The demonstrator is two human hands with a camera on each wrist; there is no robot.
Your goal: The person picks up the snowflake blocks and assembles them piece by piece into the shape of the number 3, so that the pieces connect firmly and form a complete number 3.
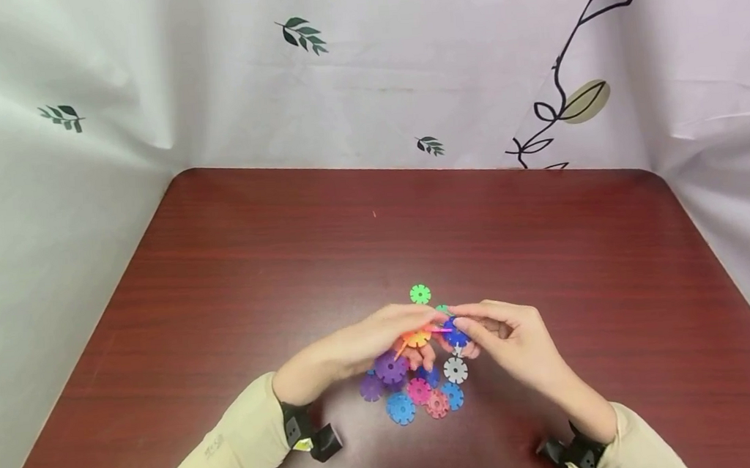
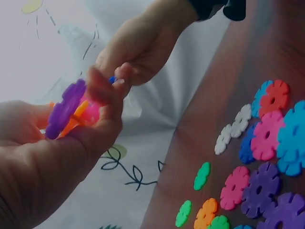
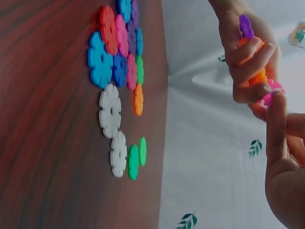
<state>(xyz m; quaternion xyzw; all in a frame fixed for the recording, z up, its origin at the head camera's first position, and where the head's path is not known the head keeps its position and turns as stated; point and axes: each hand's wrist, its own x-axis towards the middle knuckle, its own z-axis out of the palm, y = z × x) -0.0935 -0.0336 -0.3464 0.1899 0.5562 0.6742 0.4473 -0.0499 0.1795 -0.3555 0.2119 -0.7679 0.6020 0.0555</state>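
Observation:
My left hand grips a small chain of flat, notched plastic discs above the table. In the left wrist view, a purple disc stands out at one end of the chain. Orange discs sit in the middle, partly covered by the fingers, and a pink disc follows, seen edge-on from the head. My right hand pinches a dark blue disc between thumb and fingers, right at the pink disc's edge. The two hands' fingertips are close together there.
Loose discs lie flat on the dark red wooden table under and around the hands: white, light blue, pink, red and green. White cloth with leaf prints hangs around the table's back and sides.

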